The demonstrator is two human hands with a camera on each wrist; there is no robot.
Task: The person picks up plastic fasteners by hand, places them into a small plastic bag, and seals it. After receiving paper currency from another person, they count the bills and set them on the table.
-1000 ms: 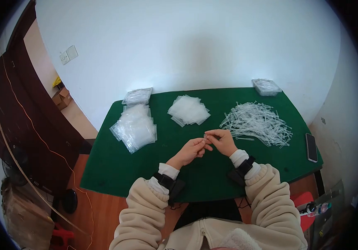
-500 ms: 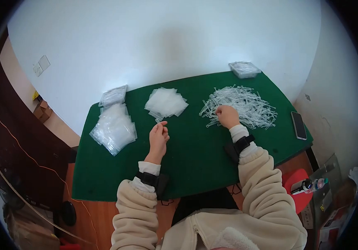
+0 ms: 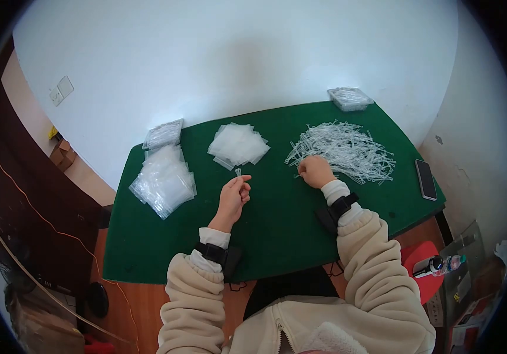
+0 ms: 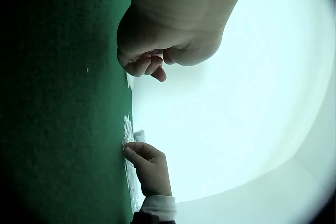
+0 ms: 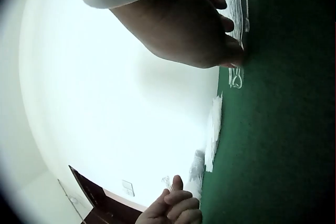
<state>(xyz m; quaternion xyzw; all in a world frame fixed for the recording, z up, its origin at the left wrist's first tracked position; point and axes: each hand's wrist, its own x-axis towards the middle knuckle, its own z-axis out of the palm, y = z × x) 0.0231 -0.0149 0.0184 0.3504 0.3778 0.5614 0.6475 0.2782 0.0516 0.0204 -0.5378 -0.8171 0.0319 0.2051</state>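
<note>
My left hand (image 3: 234, 200) pinches a small bunch of clear plastic sticks (image 3: 239, 172) between thumb and forefinger, their looped ends standing out past the fingertips. At the near left edge of the pile of clear loop-ended sticks (image 3: 354, 153), my right hand (image 3: 317, 171) has thumb and fingers closed on a stick close over the cloth. In the right wrist view a looped end (image 5: 237, 79) shows beyond those fingertips. Just ahead of the left hand lies a heap of clear flat bags (image 3: 239, 144).
A larger heap of shiny clear bags (image 3: 165, 180) lies at left, before a filled clear pack (image 3: 164, 134). Another filled clear container (image 3: 351, 98) stands at the back right. A phone (image 3: 425, 179) lies by the right edge of the green-covered table (image 3: 283, 242).
The hands, together at the table's middle one second ago, have parted. The right went to the stick pile and drew back slightly toward its near edge; the left moved left, sticks now showing.
</note>
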